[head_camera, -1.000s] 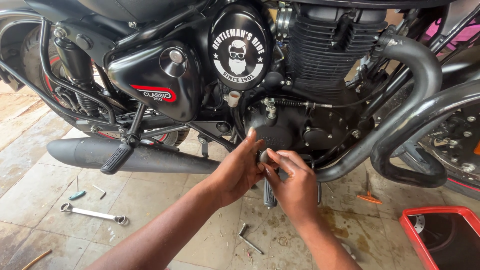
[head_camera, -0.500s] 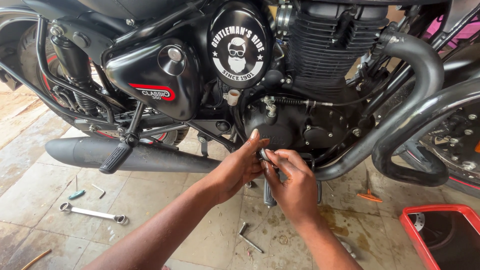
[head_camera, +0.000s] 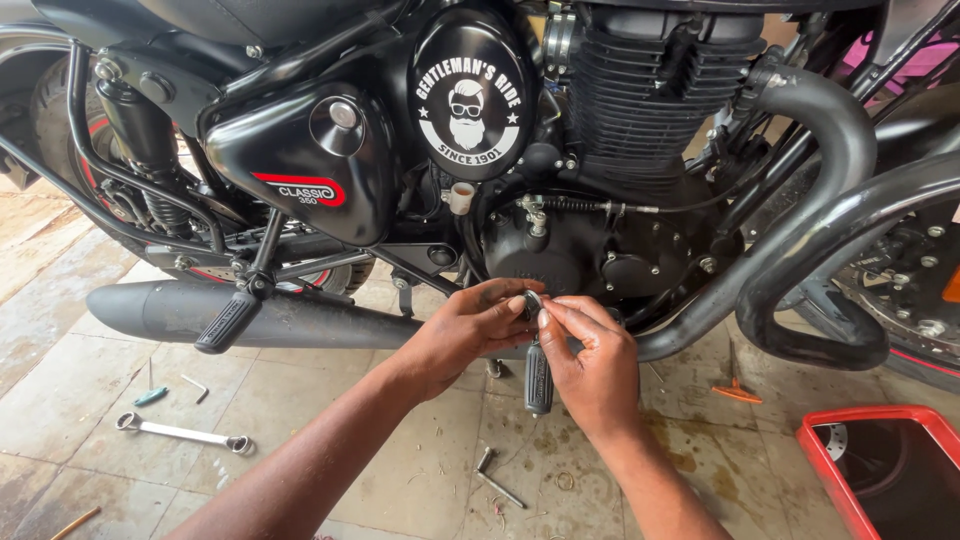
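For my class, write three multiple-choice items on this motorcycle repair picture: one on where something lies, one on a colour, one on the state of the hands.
1. Where does the ring spanner lie?
A. On the tiled floor, below the exhaust pipe
B. On the seat
C. In the tray

2. What colour is the rim of the tray at lower right?
A. Blue
B. Red
C. Yellow

3. What are the left hand and right hand doing?
A. Resting flat on the floor
B. Lifting the spanner
C. Meeting fingertip to fingertip on a small part by the engine case

Answers:
1 A, it lies on the floor under the black exhaust pipe.
2 B, the rim is plainly red.
3 C, both hands pinch at one spot beside the engine case, above the footpeg.
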